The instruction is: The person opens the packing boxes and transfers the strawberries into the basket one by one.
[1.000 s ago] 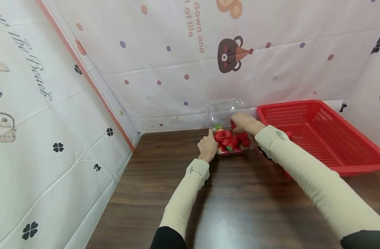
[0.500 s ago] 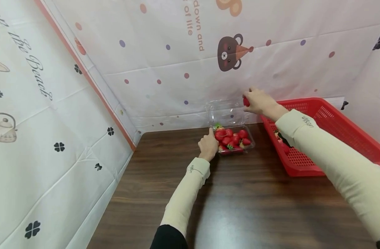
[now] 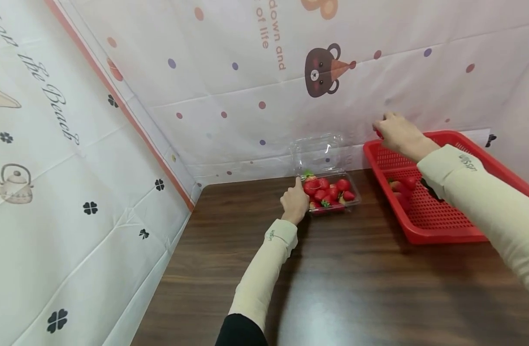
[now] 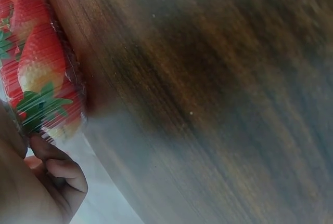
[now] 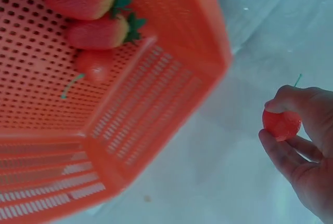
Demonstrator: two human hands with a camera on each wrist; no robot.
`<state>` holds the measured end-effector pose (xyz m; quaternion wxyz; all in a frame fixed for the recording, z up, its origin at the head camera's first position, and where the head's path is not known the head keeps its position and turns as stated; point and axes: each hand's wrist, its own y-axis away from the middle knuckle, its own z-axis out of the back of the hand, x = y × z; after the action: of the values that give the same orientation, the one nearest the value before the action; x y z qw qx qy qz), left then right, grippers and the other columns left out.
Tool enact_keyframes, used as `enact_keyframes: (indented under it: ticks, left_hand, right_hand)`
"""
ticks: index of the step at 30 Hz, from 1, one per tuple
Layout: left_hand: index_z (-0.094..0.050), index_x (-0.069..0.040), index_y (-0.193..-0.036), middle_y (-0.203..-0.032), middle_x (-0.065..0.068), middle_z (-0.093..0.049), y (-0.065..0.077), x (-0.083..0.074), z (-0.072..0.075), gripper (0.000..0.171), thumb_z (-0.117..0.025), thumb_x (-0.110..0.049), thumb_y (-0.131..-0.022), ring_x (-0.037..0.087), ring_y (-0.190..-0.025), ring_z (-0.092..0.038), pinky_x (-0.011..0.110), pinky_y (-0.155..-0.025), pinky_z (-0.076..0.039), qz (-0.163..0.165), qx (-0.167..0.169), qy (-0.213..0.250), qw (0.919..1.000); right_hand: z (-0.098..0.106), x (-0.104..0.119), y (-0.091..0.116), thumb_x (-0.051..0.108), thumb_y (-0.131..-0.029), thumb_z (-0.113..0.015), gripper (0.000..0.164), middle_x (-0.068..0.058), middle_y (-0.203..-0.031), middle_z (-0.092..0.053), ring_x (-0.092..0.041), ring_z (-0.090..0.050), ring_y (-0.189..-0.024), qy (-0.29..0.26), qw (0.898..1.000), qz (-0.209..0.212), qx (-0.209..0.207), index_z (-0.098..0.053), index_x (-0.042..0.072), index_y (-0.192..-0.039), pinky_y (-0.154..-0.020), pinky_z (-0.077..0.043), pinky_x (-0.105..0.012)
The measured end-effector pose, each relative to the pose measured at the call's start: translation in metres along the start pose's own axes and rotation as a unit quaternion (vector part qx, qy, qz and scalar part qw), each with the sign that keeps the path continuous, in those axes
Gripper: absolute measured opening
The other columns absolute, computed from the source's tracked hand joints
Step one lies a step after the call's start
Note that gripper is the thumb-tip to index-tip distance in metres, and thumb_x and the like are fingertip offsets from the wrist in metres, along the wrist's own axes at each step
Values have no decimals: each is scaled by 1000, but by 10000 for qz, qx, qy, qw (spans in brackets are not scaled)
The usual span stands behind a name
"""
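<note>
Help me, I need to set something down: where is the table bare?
The widest bare patch of table lies in front, bordered by the left sleeve, clear box and red basket. Another lies between that sleeve and the patterned cloth. The back is crowded: the left hand touches the box of strawberries and the right sleeve crosses over the basket.

Pale cream sleeves over both forearms, bare hands beyond the cuffs.
The left sleeve (image 3: 258,278) and the right sleeve (image 3: 494,206) are plain, smooth cloth with soft creases, each finishing in a wide band, the left cuff (image 3: 286,232) and the right cuff (image 3: 442,166), printed with small dark lettering too small to read surely. Bare are the left hand (image 3: 295,203) and right hand (image 3: 400,134). Black fabric (image 3: 241,330) meets the left sleeve's upper end; a dark piece (image 3: 431,191) shows beneath the right cuff.
</note>
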<state>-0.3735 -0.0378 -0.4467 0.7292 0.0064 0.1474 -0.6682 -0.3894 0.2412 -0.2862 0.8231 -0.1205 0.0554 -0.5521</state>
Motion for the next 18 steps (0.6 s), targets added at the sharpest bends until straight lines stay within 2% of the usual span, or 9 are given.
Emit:
enact_keyframes:
  ticks: [5,11,15,18]
  left_hand:
    - [-50,-19,-130,-96,15,-78,-1,2,3,38,-65,-22,-95,31,-81,-75,44,-65,-57,-55,-92,125,9999]
    - [-49,-20,-137,-96,14,-77,0,10,7,44,-65,-23,-96,31,-82,-75,44,-68,-58,48,31,36,10000]
    - [-47,-20,-141,-94,15,-77,1,8,6,50,-66,-22,-95,31,-79,-74,44,-65,-57,-36,103,102,9999]
    - [-46,-21,-144,-94,14,-77,1,1,4,54,-67,-23,-94,30,-78,-74,43,-65,-57,-107,106,98,9998]
  right_hand:
    - [-10,-18,4,-9,-80,-75,22,-33,-99,-59,-50,-58,-94,236,9994,191,147,-64,-7,-99,-84,-50,-61]
    - [-28,-35,2,-13,-81,-72,23,-29,-96,-62,-44,-61,-90,-11,9981,53,619,-67,-9,-103,-81,-52,-57]
    - [-42,-53,12,-16,-80,-69,26,-25,-93,-65,-40,-63,-88,-197,9941,-102,1061,-66,-9,-104,-76,-55,-53]
    - [-47,-68,23,-11,-78,-74,34,-22,-97,-67,-34,-64,-87,-566,9852,-376,1576,-65,-7,-111,-73,-57,-49]
